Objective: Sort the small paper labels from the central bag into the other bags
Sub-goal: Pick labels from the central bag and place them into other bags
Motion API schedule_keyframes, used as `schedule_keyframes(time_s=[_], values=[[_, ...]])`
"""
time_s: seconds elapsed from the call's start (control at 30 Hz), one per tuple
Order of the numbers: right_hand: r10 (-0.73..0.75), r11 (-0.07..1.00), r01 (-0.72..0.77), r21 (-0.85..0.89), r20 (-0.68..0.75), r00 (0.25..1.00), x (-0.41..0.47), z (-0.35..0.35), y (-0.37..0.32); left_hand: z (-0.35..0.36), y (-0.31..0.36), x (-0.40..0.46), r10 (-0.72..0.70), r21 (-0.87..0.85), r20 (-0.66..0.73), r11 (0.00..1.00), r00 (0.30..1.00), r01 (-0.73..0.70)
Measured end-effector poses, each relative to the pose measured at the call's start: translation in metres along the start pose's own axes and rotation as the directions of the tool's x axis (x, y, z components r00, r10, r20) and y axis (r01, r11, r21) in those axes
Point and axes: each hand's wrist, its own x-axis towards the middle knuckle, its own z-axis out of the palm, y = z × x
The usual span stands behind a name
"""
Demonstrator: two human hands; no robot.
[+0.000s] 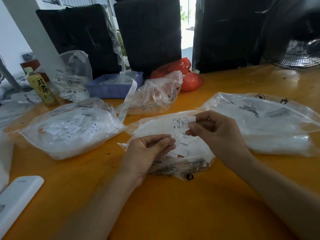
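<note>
XS label (181,122) pinched in right hand (214,134) above central bag (173,163); left hand (149,149) curled, contents unclear.

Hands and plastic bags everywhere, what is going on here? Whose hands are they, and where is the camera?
There is one picture, taken by a camera worn on a person's head, looking down at their own two hands. No robot here. They sit at an orange table sorting little paper labels. The right hand pinches one label printed "XS". The left hand has curled fingers resting on the central bag, which holds loose labels. A bag on the left already has labels inside, and another bag lies on the right. Farther back stand a green bottle, a blue tray and a red bag.
</note>
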Motion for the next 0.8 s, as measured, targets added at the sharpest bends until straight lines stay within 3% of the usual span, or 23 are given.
schedule_keyframes(time_s=[0.2, 0.6, 0.8], values=[[0.020, 1.000, -0.020, -0.004, 0.092, 0.996, -0.0017, 0.0024, 0.0010, 0.0010, 0.0003, -0.0009, 0.012, 0.008, 0.002, 1.000, 1.000, -0.012], [-0.053, 0.956, 0.078, -0.283, 0.093, 0.994, -0.0015, 0.0024, 0.0030, -0.0015, 0.0005, 0.0012, 0.027, 0.010, -0.033, 1.000, 0.999, -0.027], [-0.108, 0.968, 0.114, -0.224, 0.041, 0.993, -0.0013, 0.0020, -0.0001, -0.0016, 0.0003, -0.0008, 0.053, 0.086, 0.014, 0.995, 0.998, -0.054]])
